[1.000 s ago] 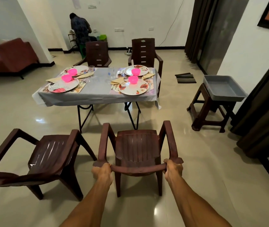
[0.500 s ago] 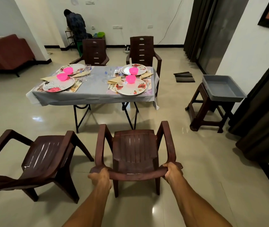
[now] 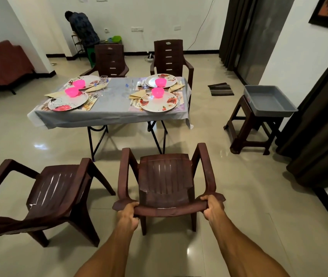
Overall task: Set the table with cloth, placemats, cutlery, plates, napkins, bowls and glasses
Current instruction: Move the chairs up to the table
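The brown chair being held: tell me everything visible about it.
The chair is dark brown, apparently moulded plastic, with a ribbed seat, two curved armrests and a slatted back seen from behind and above. It stands upright on the glossy tile floor, facing the set table and apart from it. The left hand and right hand grip the two ends of its top rail. A matching chair stands just to its left; whether they touch is unclear.
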